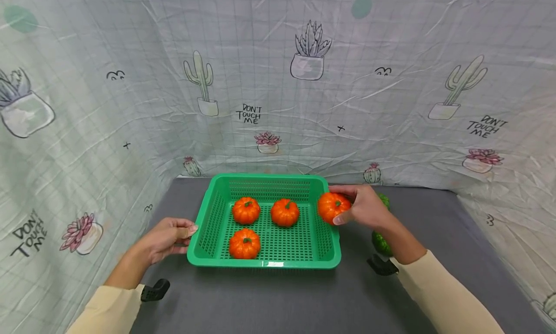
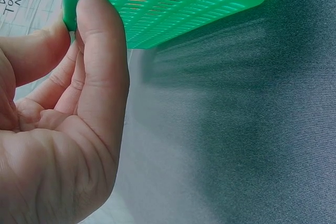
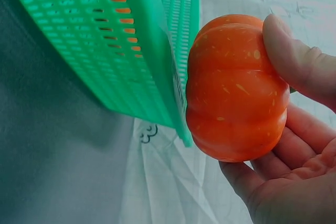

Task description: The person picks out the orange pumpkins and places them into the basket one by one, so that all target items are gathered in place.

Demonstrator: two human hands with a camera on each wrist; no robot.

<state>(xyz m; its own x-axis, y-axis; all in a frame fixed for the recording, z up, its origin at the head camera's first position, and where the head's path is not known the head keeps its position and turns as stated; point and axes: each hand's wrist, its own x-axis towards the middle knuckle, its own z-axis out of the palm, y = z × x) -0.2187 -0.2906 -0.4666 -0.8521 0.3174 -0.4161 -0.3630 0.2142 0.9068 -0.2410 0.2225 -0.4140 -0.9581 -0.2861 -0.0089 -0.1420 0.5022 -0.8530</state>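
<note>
A green plastic basket (image 1: pixel 265 264) stands on the dark table, with three small orange pumpkins inside: one at the back left (image 1: pixel 246 210), one at the back middle (image 1: pixel 284 212) and one at the front left (image 1: pixel 244 243). My left hand (image 1: pixel 167 240) pinches the basket's left rim between thumb and fingers, as the left wrist view shows too. At the basket's right rim, my right hand (image 1: pixel 367 208) holds another orange pumpkin (image 3: pixel 236 87) with thumb and fingertips. In the right wrist view this pumpkin is raised beside the rim. The right hand's palm faces it.
Green, rough-looking items (image 1: pixel 382 243) lie on the table to the right, partly hidden by the right forearm. A wrinkled cloth (image 1: pixel 278 97) printed with cacti hangs behind and at the sides of the grey tabletop (image 1: pixel 260 300).
</note>
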